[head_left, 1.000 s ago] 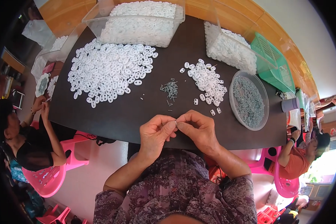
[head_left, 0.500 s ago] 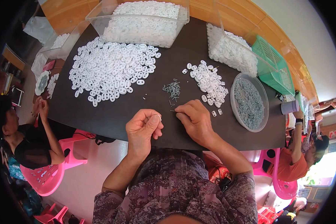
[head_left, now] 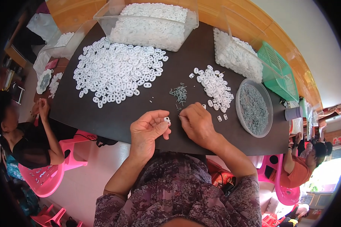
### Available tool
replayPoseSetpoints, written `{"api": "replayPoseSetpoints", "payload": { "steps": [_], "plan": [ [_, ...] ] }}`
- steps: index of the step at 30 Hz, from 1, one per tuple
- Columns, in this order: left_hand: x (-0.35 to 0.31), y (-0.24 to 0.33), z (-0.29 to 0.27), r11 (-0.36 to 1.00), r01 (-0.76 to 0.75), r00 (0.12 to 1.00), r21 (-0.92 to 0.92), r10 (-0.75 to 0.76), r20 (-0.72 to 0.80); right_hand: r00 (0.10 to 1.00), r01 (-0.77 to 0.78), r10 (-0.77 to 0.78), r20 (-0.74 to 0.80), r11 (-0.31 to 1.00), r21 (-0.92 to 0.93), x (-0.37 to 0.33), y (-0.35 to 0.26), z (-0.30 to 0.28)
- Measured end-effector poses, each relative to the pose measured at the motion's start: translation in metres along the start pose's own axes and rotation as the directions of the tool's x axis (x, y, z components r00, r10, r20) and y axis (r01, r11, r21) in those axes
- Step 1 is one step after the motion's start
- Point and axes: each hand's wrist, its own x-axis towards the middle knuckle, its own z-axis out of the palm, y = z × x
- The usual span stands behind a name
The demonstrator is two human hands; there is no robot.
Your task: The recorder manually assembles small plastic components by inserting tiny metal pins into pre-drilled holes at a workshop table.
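Observation:
Between the thumb and fingers of my left hand (head_left: 149, 130) is a small white plastic piece (head_left: 166, 120) with holes, held up over the table's near edge. My right hand (head_left: 197, 123) is closed in a pinch just to its right, its fingertips low at the tabletop. What those fingertips hold is too small to make out. Beyond them lies a little heap of grey screws (head_left: 179, 94). Past my right knuckles spreads a small pile of white two-hole pieces (head_left: 215, 89). A far larger pile of oval white two-hole pieces (head_left: 117, 70) covers the table's left part.
A round clear tub (head_left: 269, 125) of grey screws stands at the right. Clear bins (head_left: 102, 24) of white pieces line the back of the dark table (head_left: 83, 117). A green basket (head_left: 278, 70) and a grey cup (head_left: 293, 113) are far right. People sit on both sides.
My left hand has turned a little, bringing more of the white piece into sight. My right fingertips have closed near where a loose screw lay. The whole view has shifted slightly.

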Motion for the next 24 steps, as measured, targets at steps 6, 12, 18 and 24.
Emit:
{"api": "replayPoseSetpoints", "payload": {
  "steps": [6, 12, 18, 24],
  "plan": [
    [0.0, -0.007, 0.001, 0.997, 0.016, 0.999, 0.073, -0.018, 0.032, 0.948, -0.318, 0.309, 0.078, 0.896, 0.31, -0.004, -0.018, -0.022],
    [-0.002, -0.01, 0.007, 0.993, 0.085, 0.988, 0.083, -0.094, 0.121, 0.892, -0.445, 0.407, 0.199, 0.708, 0.549, -0.003, -0.028, -0.03],
    [-0.005, -0.011, 0.012, 0.969, 0.039, 0.994, 0.243, -0.062, 0.087, 0.879, -0.466, 0.426, 0.212, 0.676, 0.571, -0.003, -0.029, -0.03],
    [-0.006, -0.011, 0.014, 0.947, 0.024, 0.996, 0.319, -0.048, 0.069, 0.879, -0.471, 0.421, 0.223, 0.695, 0.543, -0.004, -0.029, -0.03]
  ]
}}
